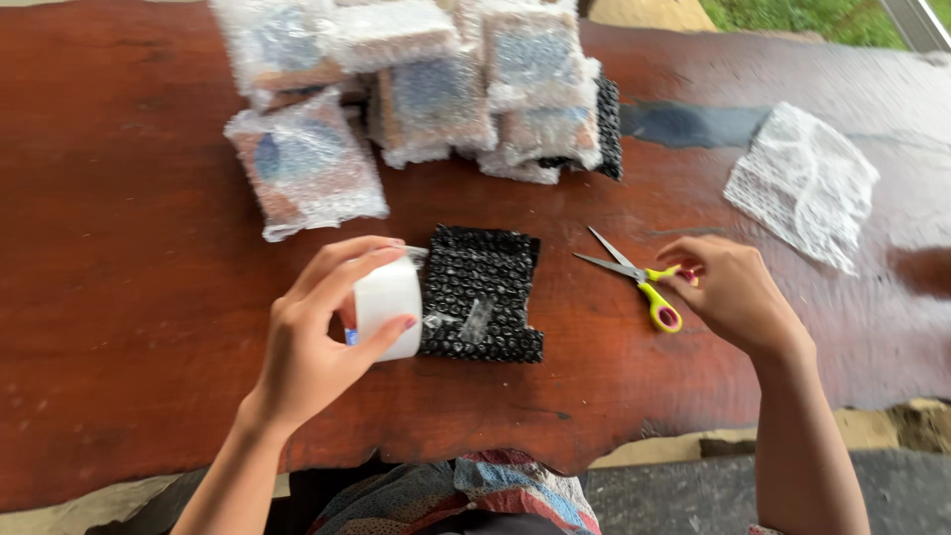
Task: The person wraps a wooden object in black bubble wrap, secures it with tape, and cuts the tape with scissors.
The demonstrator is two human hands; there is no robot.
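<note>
here the left hand (317, 337) grips a white roll of clear tape (388, 307) beside the black bubble-wrap parcel (482, 294) on the reddish wooden table (119, 297); the right hand (728, 289) fingers curl onto yellow-handled scissors (639, 277), seemingly the tape-cutting step, needing a firm pinch through the handles.

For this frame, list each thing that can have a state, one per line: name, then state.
Left hand: grip shut on the tape roll.
Tape roll: held upright, strip drawn onto the black parcel.
Black parcel: wrapped in bubble wrap, flat on the table.
Right hand: fingers at the scissors' handles.
Scissors: blades open, on the table.
Clear-wrapped parcels: wrapped, piled.
Loose bubble wrap: crumpled, unused.
</note>
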